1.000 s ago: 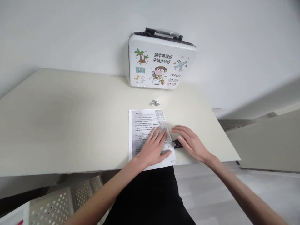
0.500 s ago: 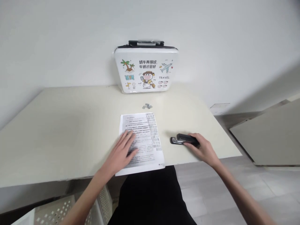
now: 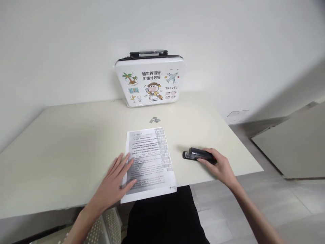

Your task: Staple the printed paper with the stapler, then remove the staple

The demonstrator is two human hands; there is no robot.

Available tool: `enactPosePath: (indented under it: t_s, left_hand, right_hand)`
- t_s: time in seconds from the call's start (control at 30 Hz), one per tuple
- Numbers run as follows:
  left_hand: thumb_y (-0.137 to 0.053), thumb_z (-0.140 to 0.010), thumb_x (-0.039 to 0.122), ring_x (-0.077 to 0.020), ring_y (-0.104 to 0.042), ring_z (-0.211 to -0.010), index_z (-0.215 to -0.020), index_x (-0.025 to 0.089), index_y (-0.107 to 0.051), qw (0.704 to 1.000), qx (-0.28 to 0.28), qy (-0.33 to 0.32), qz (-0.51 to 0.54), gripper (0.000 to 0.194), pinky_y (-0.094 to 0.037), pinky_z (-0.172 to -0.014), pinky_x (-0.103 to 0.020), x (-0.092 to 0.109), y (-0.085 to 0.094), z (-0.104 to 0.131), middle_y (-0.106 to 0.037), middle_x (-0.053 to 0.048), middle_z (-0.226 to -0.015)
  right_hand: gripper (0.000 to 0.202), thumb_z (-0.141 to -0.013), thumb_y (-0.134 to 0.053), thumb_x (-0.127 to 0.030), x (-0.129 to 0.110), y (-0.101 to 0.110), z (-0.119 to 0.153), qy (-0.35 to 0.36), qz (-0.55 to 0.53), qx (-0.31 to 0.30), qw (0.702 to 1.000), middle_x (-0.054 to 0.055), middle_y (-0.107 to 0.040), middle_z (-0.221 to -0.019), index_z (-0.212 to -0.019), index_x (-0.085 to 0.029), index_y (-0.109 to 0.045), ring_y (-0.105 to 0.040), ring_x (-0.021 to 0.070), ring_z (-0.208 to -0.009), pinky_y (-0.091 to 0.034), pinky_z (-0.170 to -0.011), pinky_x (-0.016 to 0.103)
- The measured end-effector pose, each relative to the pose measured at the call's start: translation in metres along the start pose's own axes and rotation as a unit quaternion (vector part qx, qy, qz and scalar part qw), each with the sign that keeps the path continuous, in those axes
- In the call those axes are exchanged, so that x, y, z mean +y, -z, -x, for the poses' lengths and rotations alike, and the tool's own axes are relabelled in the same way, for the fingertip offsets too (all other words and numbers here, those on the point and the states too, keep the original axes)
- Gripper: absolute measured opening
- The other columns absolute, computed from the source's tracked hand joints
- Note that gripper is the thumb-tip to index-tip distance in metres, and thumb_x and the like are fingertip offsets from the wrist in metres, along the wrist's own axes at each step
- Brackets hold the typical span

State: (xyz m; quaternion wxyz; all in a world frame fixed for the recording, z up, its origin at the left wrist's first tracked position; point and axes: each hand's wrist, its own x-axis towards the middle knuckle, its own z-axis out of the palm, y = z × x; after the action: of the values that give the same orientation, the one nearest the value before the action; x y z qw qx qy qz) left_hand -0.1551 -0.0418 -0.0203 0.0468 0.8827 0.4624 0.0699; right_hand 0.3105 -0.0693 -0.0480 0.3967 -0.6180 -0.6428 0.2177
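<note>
A printed sheet of paper (image 3: pixel 148 159) lies on the table, its lower edge hanging slightly past the front edge. My left hand (image 3: pixel 115 181) rests with fingers spread over the paper's left side, fingertips on the print. To the right of the paper, my right hand (image 3: pixel 220 166) grips a black stapler (image 3: pixel 199 154) by its rear end. The stapler's nose points left, and its top arm is raised a little above the base. Several small grey staple strips (image 3: pixel 154 120) lie just beyond the paper's top edge.
A white case (image 3: pixel 149 83) with cartoon prints and a black handle stands against the wall at the back of the table (image 3: pixel 73 145). A pale panel (image 3: pixel 291 145) stands on the floor at the right. Below the table is a perforated plastic basket (image 3: pixel 111 223).
My left hand has slid left and down, from the middle of the paper towards its left edge. My right hand stays on the stapler. The view has shifted slightly.
</note>
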Motion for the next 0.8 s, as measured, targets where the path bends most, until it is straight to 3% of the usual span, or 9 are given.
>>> enactPosePath:
  t_s: [0.3, 0.63, 0.8]
  left_hand:
    - [-0.054, -0.105, 0.055, -0.0354, -0.019, -0.163, -0.172, 0.038, -0.006, 1.000, 0.010, -0.005, -0.009, 0.084, -0.027, -0.130, -0.060, 0.003, 0.001, -0.003, -0.024, -0.002, -0.177]
    - [-0.057, -0.104, 0.055, -0.0334, -0.027, -0.161, -0.173, 0.035, -0.006, 1.000, 0.008, -0.012, 0.002, 0.088, -0.033, -0.129, -0.055, 0.011, -0.002, -0.010, -0.026, -0.003, -0.176]
    - [-0.057, -0.104, 0.056, -0.0317, -0.030, -0.160, -0.173, 0.034, -0.005, 0.999, 0.019, -0.029, 0.001, 0.089, -0.029, -0.131, -0.054, 0.017, -0.006, -0.018, -0.029, -0.003, -0.175]
  right_hand:
    - [0.040, -0.091, -0.074, -0.057, -0.004, 0.000, 0.000, -0.035, -0.013, 0.042, 0.998, 0.009, -0.078, -0.110, -0.111, -0.023, -0.071, -0.075, 0.0287, -0.100, -0.061, -0.087, 0.040]
    - [0.044, -0.086, -0.076, -0.060, 0.001, 0.000, -0.001, -0.077, -0.015, 0.093, 0.993, 0.007, -0.080, -0.101, -0.109, -0.022, -0.072, -0.075, 0.0262, -0.089, -0.061, -0.079, 0.035]
    - [0.044, -0.084, -0.078, -0.061, 0.000, 0.000, -0.002, -0.087, -0.024, 0.116, 0.989, 0.006, -0.080, -0.100, -0.106, -0.023, -0.072, -0.075, 0.0258, -0.089, -0.062, -0.080, 0.034]
